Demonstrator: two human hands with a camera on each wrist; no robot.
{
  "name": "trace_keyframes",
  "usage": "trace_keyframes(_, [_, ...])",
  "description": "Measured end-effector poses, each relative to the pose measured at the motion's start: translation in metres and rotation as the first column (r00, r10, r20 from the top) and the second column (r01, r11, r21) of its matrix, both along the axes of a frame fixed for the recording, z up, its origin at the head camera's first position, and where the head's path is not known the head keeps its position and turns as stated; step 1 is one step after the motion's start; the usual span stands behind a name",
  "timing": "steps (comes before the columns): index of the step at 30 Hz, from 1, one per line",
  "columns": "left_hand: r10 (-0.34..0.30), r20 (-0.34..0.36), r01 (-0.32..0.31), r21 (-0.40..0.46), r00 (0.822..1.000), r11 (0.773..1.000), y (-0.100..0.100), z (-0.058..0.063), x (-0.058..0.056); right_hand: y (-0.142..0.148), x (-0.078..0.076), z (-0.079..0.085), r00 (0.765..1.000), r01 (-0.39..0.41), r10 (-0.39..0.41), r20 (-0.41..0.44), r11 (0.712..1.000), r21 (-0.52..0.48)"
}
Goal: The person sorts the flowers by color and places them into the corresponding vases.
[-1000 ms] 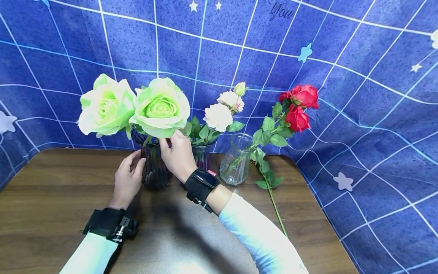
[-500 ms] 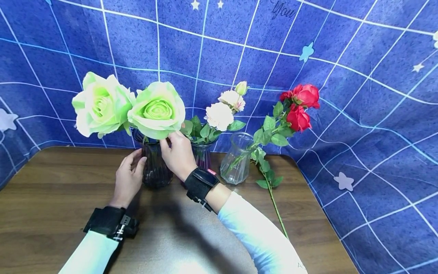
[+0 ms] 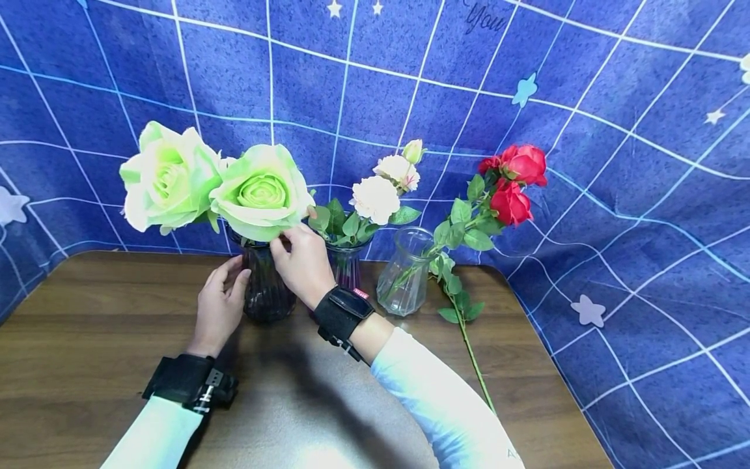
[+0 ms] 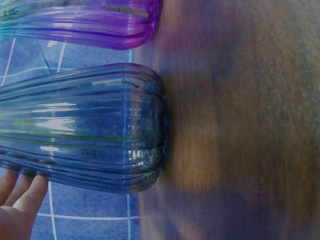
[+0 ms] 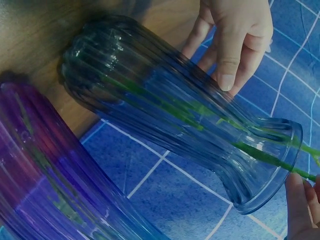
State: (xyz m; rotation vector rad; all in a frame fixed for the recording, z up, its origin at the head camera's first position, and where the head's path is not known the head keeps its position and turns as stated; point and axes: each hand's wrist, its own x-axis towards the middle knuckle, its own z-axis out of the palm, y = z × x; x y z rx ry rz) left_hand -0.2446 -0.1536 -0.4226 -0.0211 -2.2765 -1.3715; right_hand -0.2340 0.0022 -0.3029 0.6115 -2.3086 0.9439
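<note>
A dark ribbed glass vase (image 3: 266, 293) stands upright at the back left of the table, with green stems inside it. My left hand (image 3: 219, 303) touches its left side with the fingertips and thumb, not wrapped around it. My right hand (image 3: 307, 260) pinches the green stem (image 5: 265, 155) of a large pale green rose (image 3: 263, 192) just above the vase's rim. A second pale green rose (image 3: 170, 179) leans out to the left. In the right wrist view, two stems pass through the vase's mouth, and the left hand's thumb (image 5: 227, 75) rests against the glass.
Right of the dark vase stands a purple vase (image 3: 346, 270) with white flowers (image 3: 375, 198). Farther right, a clear glass vase (image 3: 403, 286) has red roses (image 3: 518, 166) leaning out. A leafy stem (image 3: 469, 345) lies on the wooden table (image 3: 117, 326). A blue cloth (image 3: 457, 117) hangs behind.
The right green rose has tipped slightly left and down, with my right hand still at its stem. The left rose has also shifted a little left. My left hand has stayed at the vase.
</note>
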Motion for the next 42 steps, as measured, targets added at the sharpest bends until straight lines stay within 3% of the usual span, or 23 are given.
trace_keyframes(9, [0.01, 0.002, -0.01, -0.001, 1.0, 1.0, 0.0, 0.0, 0.0, 0.001, 0.003, 0.0, 0.999, 0.009, -0.011, -0.033, 0.998, -0.064])
trace_keyframes(22, [0.005, 0.036, -0.005, 0.009, 0.999, 1.0, 0.001, -0.001, 0.001, 0.002, 0.001, -0.002, 0.999, 0.03, -0.031, -0.037, 0.999, -0.029])
trace_keyframes(33, [0.0, 0.035, -0.001, 0.018, 0.999, 1.0, 0.001, 0.002, 0.002, 0.008, 0.008, -0.004, 0.999, -0.012, 0.009, -0.037, 0.997, -0.073])
trace_keyframes(42, [0.003, 0.049, -0.004, 0.009, 0.999, 1.0, 0.001, 0.0, 0.002, 0.024, 0.023, -0.003, 0.995, -0.079, 0.075, -0.063, 0.995, -0.059])
